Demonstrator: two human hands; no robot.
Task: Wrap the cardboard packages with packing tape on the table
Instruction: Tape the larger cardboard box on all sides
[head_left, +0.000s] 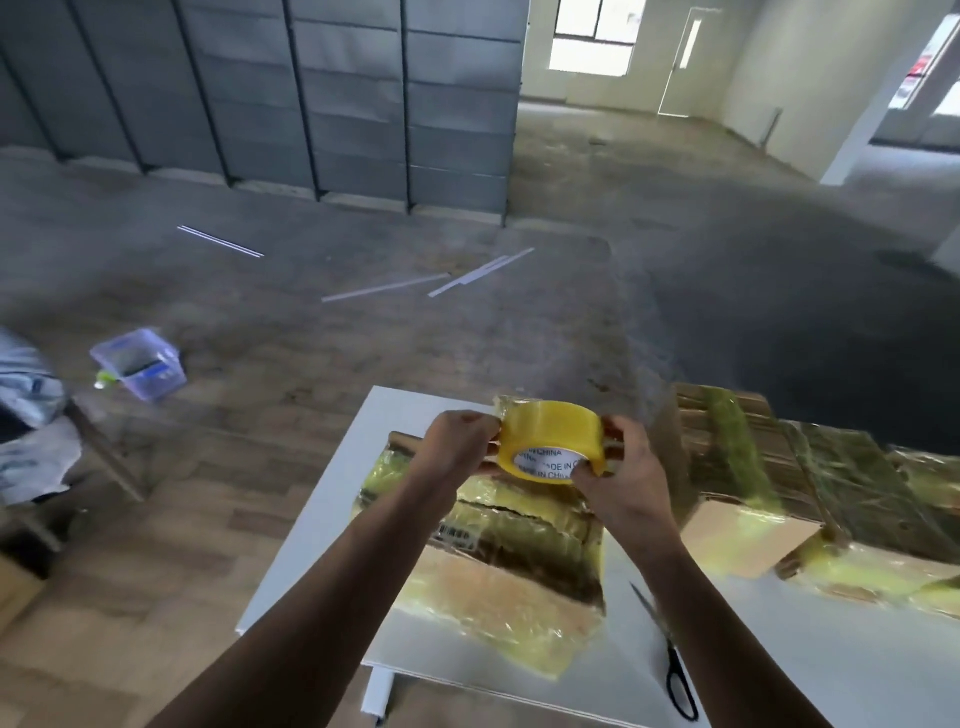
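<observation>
While the left hand (457, 447) pinches the yellow packing tape roll (551, 435), likely seeking its free end, the right hand (621, 470) grips it over the cardboard package (498, 566).

"MADE IN CHINA" on tape roll (550, 441) core, unreadable barcode label (460, 535) on package (498, 571)

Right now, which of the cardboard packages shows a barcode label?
The package directly under the tape roll; a barcode label sits near its left edge. The stacked packages to the right show none.
</observation>
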